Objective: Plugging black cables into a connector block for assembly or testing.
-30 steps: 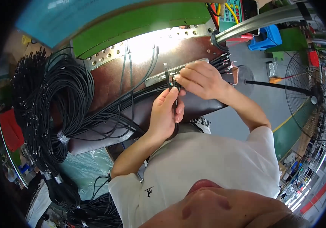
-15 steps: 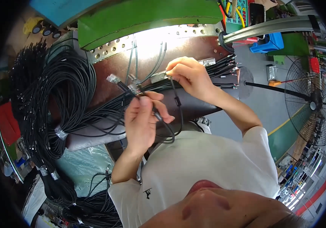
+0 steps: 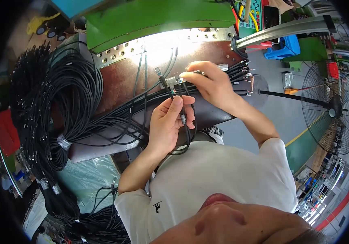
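My left hand (image 3: 168, 120) is closed, thumb against fingers, on black cables (image 3: 187, 130) that loop down in front of the shirt. Metal-tipped ends stick up above its fingertips. One silver connector (image 3: 158, 71) points up and left. Another silver piece (image 3: 172, 81) sits just above the thumb, with small coloured wires near it. My right hand (image 3: 213, 85) comes in from the right, its thumb and forefinger pressed together at the right end of that silver piece. What they pinch is too small to make out. A short dark thing shows between its fingers.
A long bundle of black cables (image 3: 101, 122) runs across the brown bench (image 3: 115, 87). Coiled cables (image 3: 75, 85) hang over its left end. Behind stands a green machine housing (image 3: 162, 18) with a bright lamp glow below. A black fan (image 3: 335, 107) stands right.
My left hand has moved up and right with the cables, bringing their ends to my right hand. The right hand has shifted slightly right and turned, its fingertips now beside those ends.
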`<state>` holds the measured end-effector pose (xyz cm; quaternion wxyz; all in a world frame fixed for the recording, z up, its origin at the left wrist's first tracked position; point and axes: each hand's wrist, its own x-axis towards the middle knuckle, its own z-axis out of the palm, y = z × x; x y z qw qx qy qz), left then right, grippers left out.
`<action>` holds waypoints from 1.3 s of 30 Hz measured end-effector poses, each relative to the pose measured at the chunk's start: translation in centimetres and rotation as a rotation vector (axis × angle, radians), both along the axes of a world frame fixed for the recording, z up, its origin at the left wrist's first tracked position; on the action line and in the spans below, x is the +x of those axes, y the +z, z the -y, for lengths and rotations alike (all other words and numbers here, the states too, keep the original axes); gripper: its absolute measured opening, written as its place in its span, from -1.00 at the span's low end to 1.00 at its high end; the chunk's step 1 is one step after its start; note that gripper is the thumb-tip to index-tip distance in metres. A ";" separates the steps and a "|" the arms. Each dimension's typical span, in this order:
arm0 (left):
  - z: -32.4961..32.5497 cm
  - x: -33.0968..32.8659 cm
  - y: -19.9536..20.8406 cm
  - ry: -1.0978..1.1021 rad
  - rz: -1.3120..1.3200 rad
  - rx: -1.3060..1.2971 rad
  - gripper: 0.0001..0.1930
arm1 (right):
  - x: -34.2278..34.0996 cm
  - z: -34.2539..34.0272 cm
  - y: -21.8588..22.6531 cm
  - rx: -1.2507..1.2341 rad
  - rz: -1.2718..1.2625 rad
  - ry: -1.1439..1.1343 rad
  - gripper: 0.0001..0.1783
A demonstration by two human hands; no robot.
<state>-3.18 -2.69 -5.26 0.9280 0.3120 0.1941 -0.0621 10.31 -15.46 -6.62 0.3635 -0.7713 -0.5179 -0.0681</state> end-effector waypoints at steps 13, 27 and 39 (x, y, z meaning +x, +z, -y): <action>-1.5 -0.9 2.4 0.090 0.080 0.129 -0.56 | 1.8 1.6 0.0 -0.167 0.209 0.147 -0.71; 0.3 0.9 0.5 -0.075 -0.001 0.057 -0.55 | 2.4 0.8 0.6 -0.181 0.159 0.214 -0.73; 0.2 0.9 0.5 -0.053 -0.044 0.086 -0.54 | 2.4 0.8 0.7 -0.289 0.156 0.200 -0.73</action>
